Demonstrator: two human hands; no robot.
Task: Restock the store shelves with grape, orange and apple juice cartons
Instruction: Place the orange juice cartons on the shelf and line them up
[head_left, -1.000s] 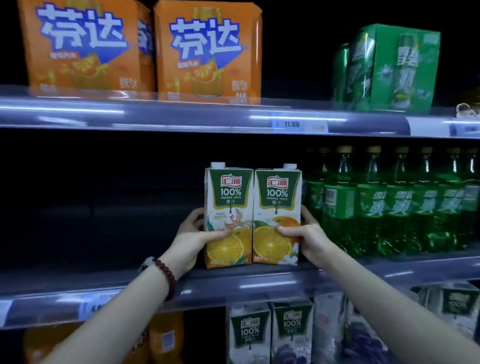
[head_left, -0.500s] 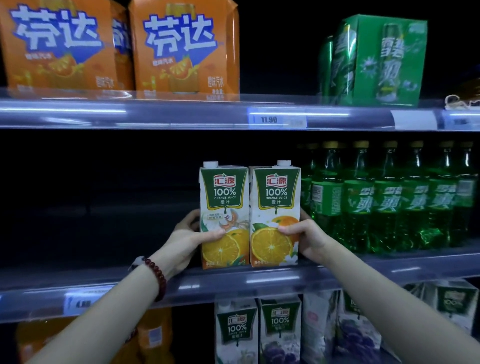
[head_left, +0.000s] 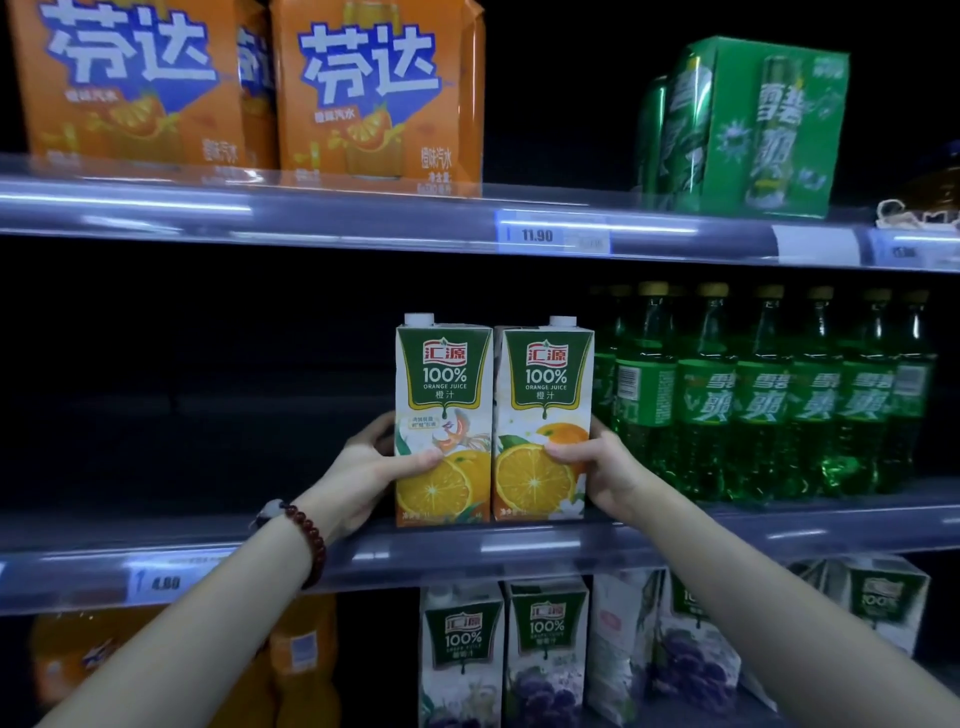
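Note:
Two orange juice cartons stand upright side by side on the middle shelf (head_left: 519, 551), touching each other. My left hand (head_left: 369, 467) grips the left orange juice carton (head_left: 444, 395) from its left side, thumb across the front. My right hand (head_left: 602, 467) grips the right orange juice carton (head_left: 545, 395) from its right side, thumb on the printed orange. Both cartons are white with a green label and a white cap on top. Grape juice cartons (head_left: 545, 654) stand on the shelf below.
Green soda bottles (head_left: 753, 405) fill the middle shelf right of the cartons. Left of them the shelf is dark and bare. Orange soda packs (head_left: 374, 88) and a green can pack (head_left: 753, 124) sit on the top shelf. Orange soda bottles (head_left: 291, 665) stand lower left.
Both hands stay on the two cartons, which rest at the same spot on the shelf. Only the camera view has drifted slightly.

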